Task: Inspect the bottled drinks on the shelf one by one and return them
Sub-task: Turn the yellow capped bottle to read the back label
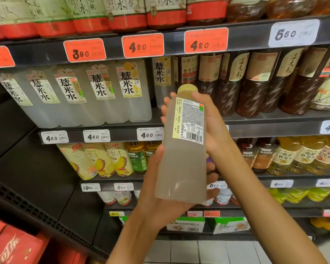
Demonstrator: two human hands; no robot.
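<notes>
Bottle point(181, 149) stands upright in front of the shelf point(265, 122), barcode label toward the camera, left hand point(156, 189) cupping its base and right hand point(208, 119) gripping its upper part.

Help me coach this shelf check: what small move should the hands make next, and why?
Probably lift the cloudy square plastic bottle with the pale yellow cap back into the gap right of the matching white-labelled bottles. Both the left hand and right hand hold it, back label and barcode already facing the camera.
</notes>
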